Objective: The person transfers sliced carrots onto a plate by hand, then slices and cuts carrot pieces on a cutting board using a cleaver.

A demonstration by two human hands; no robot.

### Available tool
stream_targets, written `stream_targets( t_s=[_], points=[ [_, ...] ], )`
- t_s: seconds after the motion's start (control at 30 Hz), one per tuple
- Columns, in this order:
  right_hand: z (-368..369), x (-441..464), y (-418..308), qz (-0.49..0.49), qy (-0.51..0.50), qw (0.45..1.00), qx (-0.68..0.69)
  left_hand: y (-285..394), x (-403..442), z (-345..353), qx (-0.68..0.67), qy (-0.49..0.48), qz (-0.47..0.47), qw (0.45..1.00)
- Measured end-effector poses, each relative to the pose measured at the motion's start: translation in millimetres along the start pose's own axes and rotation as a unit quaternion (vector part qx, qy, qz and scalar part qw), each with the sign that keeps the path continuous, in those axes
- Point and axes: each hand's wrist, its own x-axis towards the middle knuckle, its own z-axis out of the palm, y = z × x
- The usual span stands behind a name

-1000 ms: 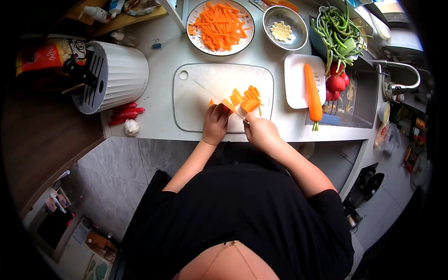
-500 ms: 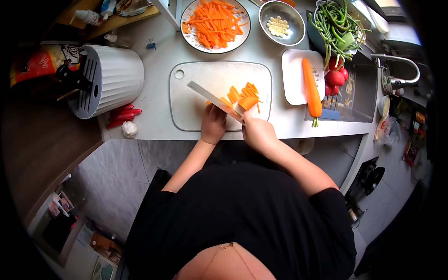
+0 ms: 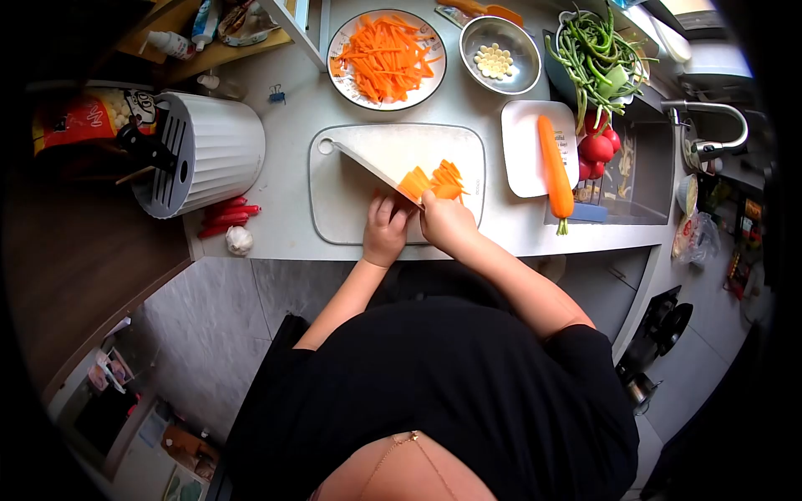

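Note:
My right hand (image 3: 448, 224) is closed round the handle of a knife (image 3: 368, 164), whose blade slants up and left over the white cutting board (image 3: 351, 200). My left hand (image 3: 386, 230) rests at the board's near edge beside the blade, fingers bent; whatever lies under its fingertips is hidden. Sliced carrot pieces (image 3: 448, 179) lie on the board beyond the knife, some of them against the blade. Past the board stands a patterned plate (image 3: 336, 82) of carrot strips (image 3: 388, 60).
A metal bowl (image 3: 531, 70) holds pale round slices. A whole carrot (image 3: 555, 167) lies across a white tray (image 3: 520, 150). Green beans (image 3: 597, 54) and red radishes (image 3: 596, 149) are by the sink. At left are a white knife block (image 3: 221, 150), red chillies (image 3: 225, 217) and garlic (image 3: 239, 241).
The knife and my right hand have shifted a little left, and the blade now lies nearer the carrot slices. The carrot pieces by the blade have bunched up. The whole view has shifted slightly.

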Motion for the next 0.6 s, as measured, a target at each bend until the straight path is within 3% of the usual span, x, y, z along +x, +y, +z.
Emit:
stream_targets(
  t_s=[0.1,0.3,0.4,0.5,0.6],
  points=[
    [-2.0,-4.5,3.2,0.004,0.026,0.999,0.027,3.3,-1.9,0.7,0.003,0.011,-0.015,1.000],
    [-31.7,-27.6,10.6,0.044,0.079,0.989,0.115,10.7,6.5,-14.9,0.039,-0.071,-0.001,0.997],
    [-28.8,-33.6,15.3,0.053,0.081,0.981,0.171,5.3,5.1,-23.8,0.132,-0.060,-0.024,0.989],
    [-21.6,-39.2,19.2,0.057,0.092,0.975,0.196,5.9,15.4,-33.6,0.140,-0.039,-0.017,0.989],
    [-20.1,-42.3,23.1,0.056,0.120,0.966,0.223,16.3,32.7,-19.9,0.097,-0.084,0.021,0.991]
  ],
)
